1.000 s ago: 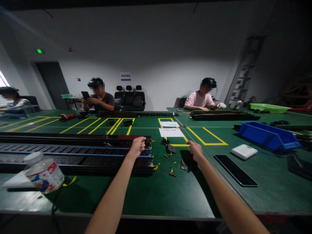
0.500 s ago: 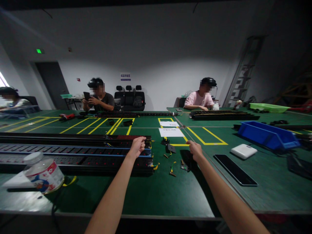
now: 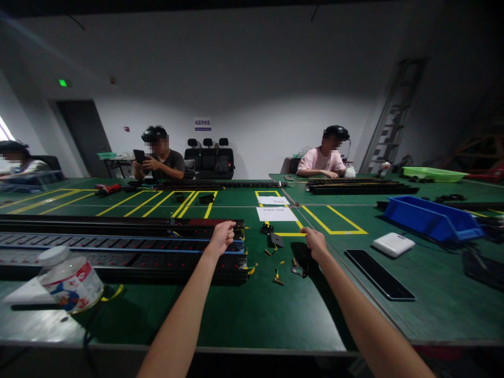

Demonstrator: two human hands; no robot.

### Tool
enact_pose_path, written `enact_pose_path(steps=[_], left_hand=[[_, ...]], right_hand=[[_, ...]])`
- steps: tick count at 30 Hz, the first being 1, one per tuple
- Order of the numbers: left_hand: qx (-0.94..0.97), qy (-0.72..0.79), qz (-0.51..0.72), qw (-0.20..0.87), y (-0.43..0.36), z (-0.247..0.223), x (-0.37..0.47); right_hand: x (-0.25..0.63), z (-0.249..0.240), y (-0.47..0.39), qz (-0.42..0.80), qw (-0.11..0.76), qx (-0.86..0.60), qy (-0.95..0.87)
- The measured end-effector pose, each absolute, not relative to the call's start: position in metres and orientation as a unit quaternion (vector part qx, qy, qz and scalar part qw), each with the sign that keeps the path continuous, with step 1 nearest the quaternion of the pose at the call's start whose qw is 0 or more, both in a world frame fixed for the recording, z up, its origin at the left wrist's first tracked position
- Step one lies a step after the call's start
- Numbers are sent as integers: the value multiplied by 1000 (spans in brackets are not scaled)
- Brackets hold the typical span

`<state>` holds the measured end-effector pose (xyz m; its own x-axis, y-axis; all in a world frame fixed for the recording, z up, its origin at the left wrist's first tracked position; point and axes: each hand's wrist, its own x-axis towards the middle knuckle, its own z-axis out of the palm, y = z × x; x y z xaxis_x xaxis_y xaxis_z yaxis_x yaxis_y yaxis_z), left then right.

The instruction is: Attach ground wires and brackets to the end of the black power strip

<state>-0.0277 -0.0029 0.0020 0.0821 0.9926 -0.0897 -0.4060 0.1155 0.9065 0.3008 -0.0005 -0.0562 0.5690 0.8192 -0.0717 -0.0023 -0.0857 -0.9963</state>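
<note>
My left hand (image 3: 223,238) is closed above the right ends of the long black strips (image 3: 157,261); anything inside its fingers is too small to name. My right hand (image 3: 315,242) is also closed, its fingertips pinched near the yellow tape, and what they may hold cannot be made out. Between and below the hands lie a black square plate (image 3: 276,240), a small brass-coloured piece (image 3: 279,282) with a yellow-green wire, and a dark bracket (image 3: 298,268). White paper labels (image 3: 277,214) lie farther back on the green table (image 3: 268,320).
A clear jar (image 3: 71,281) stands at the front left. To the right are a black phone (image 3: 380,274), a white box (image 3: 394,244) and a blue bin (image 3: 431,219). Two people sit across the table, and another is at far left.
My hands have not visibly moved. Across the table, the right person's gloved hand has shifted slightly, and the left person's phone is tilted a little differently.
</note>
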Motion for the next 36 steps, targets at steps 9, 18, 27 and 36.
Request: enact_pose_path(steps=[9, 18, 27, 36], left_hand=[[376, 397, 552, 629, -4, 3, -27], [377, 395, 552, 630, -4, 3, -27], [376, 391, 552, 633, -3, 2, -27], [377, 401, 547, 631, -3, 1, -28]], right_hand=[[300, -54, -1, 349, 599, -654, -304], [299, -51, -2, 334, 590, -662, -319], [297, -45, -7, 264, 608, -668, -338], [248, 68, -133, 341, 778, -255, -462]])
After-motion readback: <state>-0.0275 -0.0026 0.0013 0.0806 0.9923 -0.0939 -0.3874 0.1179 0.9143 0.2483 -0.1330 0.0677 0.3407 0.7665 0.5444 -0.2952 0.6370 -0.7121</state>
